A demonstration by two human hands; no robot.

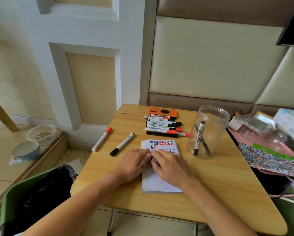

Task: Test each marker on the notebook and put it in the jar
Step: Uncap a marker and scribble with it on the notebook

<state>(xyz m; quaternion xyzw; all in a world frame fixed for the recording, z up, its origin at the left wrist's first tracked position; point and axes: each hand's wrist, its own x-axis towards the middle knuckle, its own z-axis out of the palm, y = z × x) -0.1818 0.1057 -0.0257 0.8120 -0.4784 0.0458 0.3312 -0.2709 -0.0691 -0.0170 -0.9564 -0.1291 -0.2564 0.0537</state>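
Desk (211,193), wooden, one. Notebook (159,181), one, lying open near the desk's middle; its far page bears red and black test marks.

Left hand (134,165) and right hand (170,165), both over the notebook, fingertips meeting at a small object between them; the object is almost wholly hidden, so what each grip holds cannot be told, though the fingers of both are curled toward it.

Jar (209,132), one, clear plastic, upright, lidless, to the right of the notebook; two markers (199,137) stand tilted inside, one white-barrelled, one dark.

Loose markers left of the notebook, two: a red-capped marker (102,139) and a black-capped marker (122,146), lying apart from each other.

Marker row (163,126) beyond the notebook: roughly seven or eight lying side by side; the exact count is unclear. Orange phone (162,111), one, just behind the row.

Green bin (15,198) with a black liner, one, beside the desk at lower left.
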